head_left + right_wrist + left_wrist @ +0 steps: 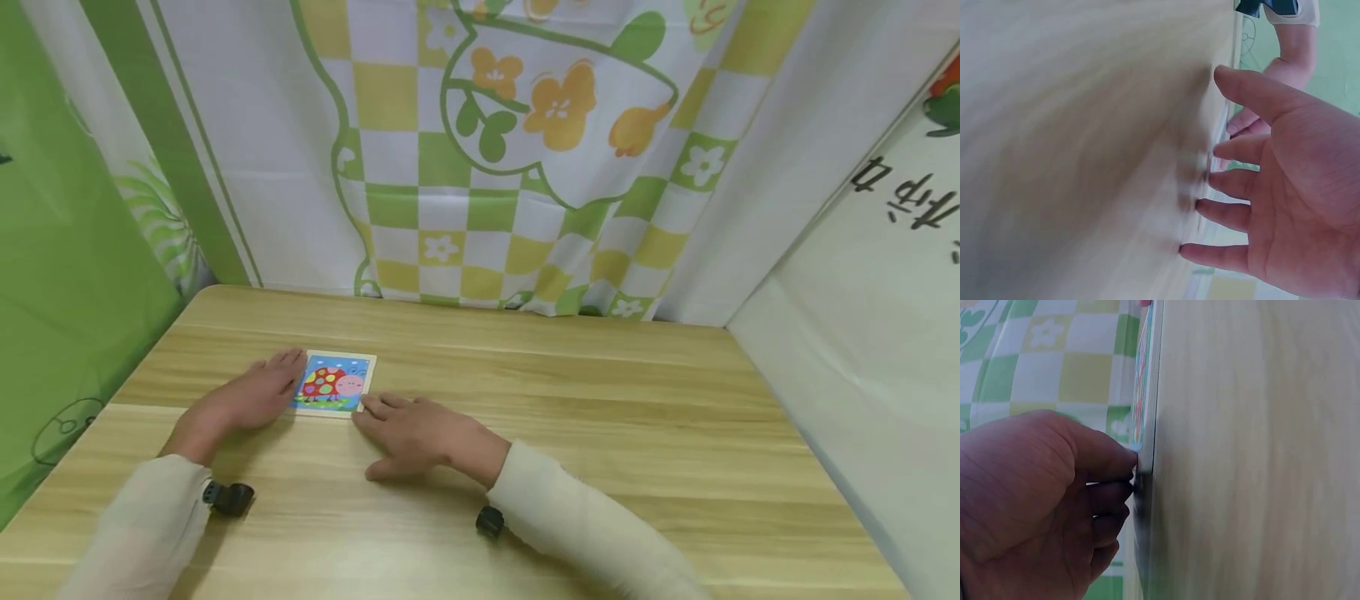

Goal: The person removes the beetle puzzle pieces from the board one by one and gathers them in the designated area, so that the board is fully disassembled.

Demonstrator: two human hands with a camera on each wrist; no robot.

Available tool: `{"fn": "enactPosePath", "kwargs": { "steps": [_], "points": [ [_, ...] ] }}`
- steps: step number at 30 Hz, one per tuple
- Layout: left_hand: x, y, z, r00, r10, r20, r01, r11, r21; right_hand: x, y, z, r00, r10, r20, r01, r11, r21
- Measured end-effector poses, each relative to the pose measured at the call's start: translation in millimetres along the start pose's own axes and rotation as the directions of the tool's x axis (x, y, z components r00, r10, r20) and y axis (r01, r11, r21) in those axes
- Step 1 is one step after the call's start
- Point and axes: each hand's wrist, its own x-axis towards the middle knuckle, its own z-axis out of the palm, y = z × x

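Observation:
A thin square picture board [330,387] with a light border lies flat on the table; its picture shows a red spotted ladybug on blue. At its left edge rests my left hand [258,396], fingers stretched forward together. My right hand [420,433] has its fingertips at the board's lower right corner, thumb spread toward me. In the left wrist view the left thumb and fingertips [1125,459] meet the end of the board, seen edge-on. The right wrist view shows the right palm [1297,200] with straight, spread fingers reaching down to the tabletop.
The wooden table [600,433] stretches to the right and toward me. A patterned curtain [480,167] hangs along its back edge, with a green cloth [75,250] at left and a white printed one [885,292] at right. Black wrist cameras [232,498] sit under both sleeves.

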Motion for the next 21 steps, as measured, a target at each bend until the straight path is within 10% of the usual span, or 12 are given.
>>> {"fn": "enactPosePath", "kwargs": {
  "steps": [21],
  "points": [
    [19.2,43.7,9.0,0.994,0.077,0.076,-0.074,0.996,-0.045,-52,43,14,0.999,-0.028,-0.045,0.035,0.986,0.162]
  ]
}}
